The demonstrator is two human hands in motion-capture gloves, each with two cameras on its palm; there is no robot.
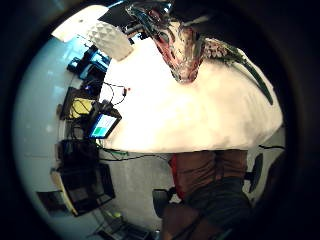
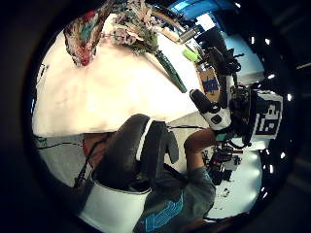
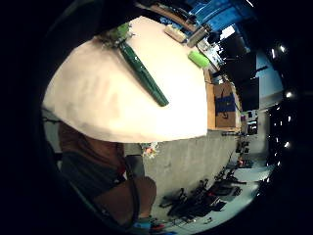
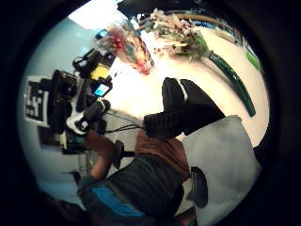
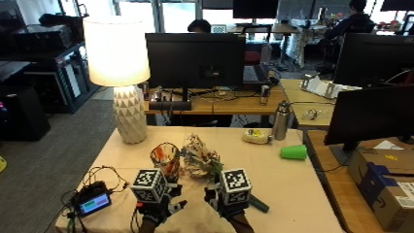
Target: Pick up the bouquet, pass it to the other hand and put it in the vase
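Bouquet lies flat on the table just right of the vase, its green wrapped stem angled toward my hands. I'd take it by that stiff stem, since the blooms look light and crushable. My left hand and right hand hover near the bouquet, fingers relaxed, holding nothing.

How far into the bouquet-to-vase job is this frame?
Nothing looks done yet. The bouquet lies on the table beside the vase, its green stem wrap flat on the tabletop. The left hand and right hand are both near it, holding nothing that I can see. Pickup, handover and placing in the vase all remain.
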